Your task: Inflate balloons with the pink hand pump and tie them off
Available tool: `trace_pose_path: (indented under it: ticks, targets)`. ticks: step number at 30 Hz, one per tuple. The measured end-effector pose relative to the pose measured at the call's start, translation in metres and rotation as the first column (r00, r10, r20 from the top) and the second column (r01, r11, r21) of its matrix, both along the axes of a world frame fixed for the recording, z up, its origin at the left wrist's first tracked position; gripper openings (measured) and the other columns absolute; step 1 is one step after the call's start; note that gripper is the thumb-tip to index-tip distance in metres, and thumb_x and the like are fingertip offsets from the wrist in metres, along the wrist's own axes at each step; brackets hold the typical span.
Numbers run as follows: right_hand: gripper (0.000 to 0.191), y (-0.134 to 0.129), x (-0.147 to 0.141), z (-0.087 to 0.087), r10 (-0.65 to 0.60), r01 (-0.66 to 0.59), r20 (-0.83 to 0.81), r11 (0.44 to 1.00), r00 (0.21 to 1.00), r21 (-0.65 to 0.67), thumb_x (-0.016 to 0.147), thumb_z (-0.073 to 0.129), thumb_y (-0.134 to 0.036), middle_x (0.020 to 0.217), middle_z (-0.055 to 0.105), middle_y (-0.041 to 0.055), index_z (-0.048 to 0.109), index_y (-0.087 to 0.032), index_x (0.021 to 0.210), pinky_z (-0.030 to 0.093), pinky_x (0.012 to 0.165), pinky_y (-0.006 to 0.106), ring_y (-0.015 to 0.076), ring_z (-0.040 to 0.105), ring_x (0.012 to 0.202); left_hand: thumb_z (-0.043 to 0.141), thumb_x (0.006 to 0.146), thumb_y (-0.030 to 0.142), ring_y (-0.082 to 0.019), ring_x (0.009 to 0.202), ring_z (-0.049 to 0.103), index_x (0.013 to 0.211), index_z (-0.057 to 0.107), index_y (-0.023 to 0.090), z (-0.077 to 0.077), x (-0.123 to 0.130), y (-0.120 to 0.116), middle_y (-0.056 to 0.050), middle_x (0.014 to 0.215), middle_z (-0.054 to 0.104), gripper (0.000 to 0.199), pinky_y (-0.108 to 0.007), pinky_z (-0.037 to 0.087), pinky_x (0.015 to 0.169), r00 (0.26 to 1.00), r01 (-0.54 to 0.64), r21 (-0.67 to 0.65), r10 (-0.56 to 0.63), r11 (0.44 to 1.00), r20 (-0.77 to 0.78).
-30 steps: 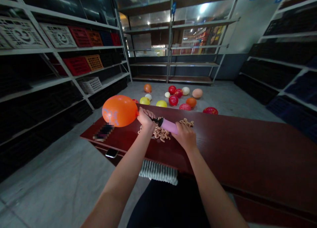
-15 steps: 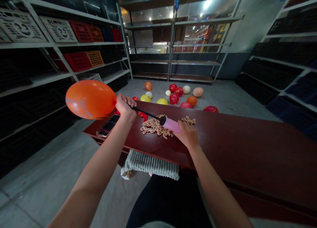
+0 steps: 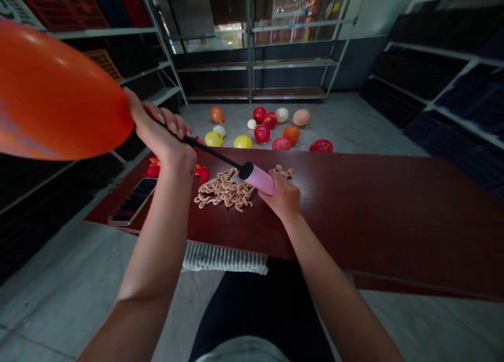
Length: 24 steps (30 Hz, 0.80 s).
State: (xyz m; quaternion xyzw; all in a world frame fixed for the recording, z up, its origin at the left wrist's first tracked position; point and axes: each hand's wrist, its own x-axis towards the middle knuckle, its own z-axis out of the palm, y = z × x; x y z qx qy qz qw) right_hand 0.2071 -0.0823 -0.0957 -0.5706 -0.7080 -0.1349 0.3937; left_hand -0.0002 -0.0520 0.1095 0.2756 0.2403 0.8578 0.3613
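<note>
My left hand (image 3: 163, 131) is closed around the neck of an inflated orange balloon (image 3: 59, 97) and the black end of a hand balloon pump (image 3: 260, 179). The balloon fills the upper left and runs past the picture's edge. A black rod (image 3: 216, 153) stretches from this hand to the pump's pink barrel. My right hand (image 3: 284, 197) is wrapped round the lower end of that barrel, above the table. Beneath the pump lies a heap of tan, curly pieces (image 3: 224, 191), with a smaller cluster (image 3: 281, 170) behind the right hand.
Limp red pieces (image 3: 201, 173) and a phone (image 3: 137, 197) lie on the left of the dark red table (image 3: 354, 210). Several inflated balloons (image 3: 262, 134) rest on the floor beyond it. Shelving with crates (image 3: 126, 10) stands at the left, more racks behind and right.
My left hand and the orange balloon have moved up and left, nearer the camera. More of the black rod shows between my hands. The view has tilted downward.
</note>
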Motion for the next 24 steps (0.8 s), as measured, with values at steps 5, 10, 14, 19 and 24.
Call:
trace_pose_path:
  ticks: [5, 10, 14, 19, 24]
  targets:
    - [0.040, -0.001, 0.000, 0.001, -0.046, 0.042, -0.043, 0.996, 0.998, -0.084, 0.076, 0.071, -0.041, 0.094, 0.075, 0.0105, 0.064, -0.017, 0.108, 0.050, 0.067, 0.034, 0.0264, 0.071, 0.079, 0.033, 0.108, 0.045, -0.010, 0.037, 0.021, 0.067, 0.024, 0.021, -0.006, 0.028, 0.026, 0.005, 0.051, 0.017, 0.049, -0.028, 0.014, 0.043, 0.994, 0.000, -0.021, -0.002, 1.000, -0.105]
    - [0.044, 0.000, -0.001, 0.003, -0.116, 0.104, -0.080, 0.984, 0.990, -0.146, 0.080, 0.066, -0.044, 0.099, 0.075, 0.0128, 0.062, -0.016, 0.115, 0.049, 0.068, 0.033, 0.0271, 0.071, 0.082, 0.042, 0.104, 0.051, -0.008, 0.040, 0.021, 0.068, 0.026, 0.022, -0.045, 0.081, 0.043, 0.006, 0.053, 0.017, 0.049, -0.026, 0.016, 0.044, 0.992, 0.110, -0.134, -0.118, 0.985, -0.054]
    - [0.043, 0.000, 0.002, 0.004, -0.140, 0.128, -0.065, 0.979, 0.988, -0.161, 0.080, 0.066, -0.042, 0.095, 0.075, 0.0111, 0.063, -0.016, 0.114, 0.048, 0.068, 0.033, 0.0271, 0.071, 0.082, 0.046, 0.099, 0.059, -0.009, 0.041, 0.026, 0.067, 0.027, 0.022, -0.076, 0.107, 0.036, 0.006, 0.057, 0.019, 0.052, -0.024, 0.022, 0.045, 0.991, 0.112, -0.191, -0.124, 0.975, -0.053]
    - [0.041, -0.002, 0.002, 0.004, -0.049, 0.054, 0.043, 0.991, 0.998, -0.121, 0.080, 0.067, -0.042, 0.104, 0.074, 0.0112, 0.063, -0.017, 0.113, 0.046, 0.069, 0.032, 0.0261, 0.070, 0.087, 0.045, 0.099, 0.057, -0.009, 0.040, 0.026, 0.067, 0.026, 0.023, -0.095, 0.081, 0.024, 0.006, 0.055, 0.018, 0.051, -0.025, 0.026, 0.045, 0.995, 0.071, -0.197, -0.083, 0.978, -0.054]
    - [0.033, -0.008, -0.007, 0.007, 0.031, -0.020, 0.183, 0.998, 0.983, -0.063, 0.083, 0.063, -0.040, 0.093, 0.075, 0.0086, 0.066, -0.017, 0.107, 0.043, 0.066, 0.031, 0.0231, 0.068, 0.078, 0.038, 0.100, 0.061, -0.010, 0.045, 0.034, 0.070, 0.028, 0.023, -0.107, 0.040, 0.005, 0.006, 0.057, 0.020, 0.050, -0.025, 0.028, 0.049, 0.998, 0.028, -0.250, -0.042, 0.968, -0.053]
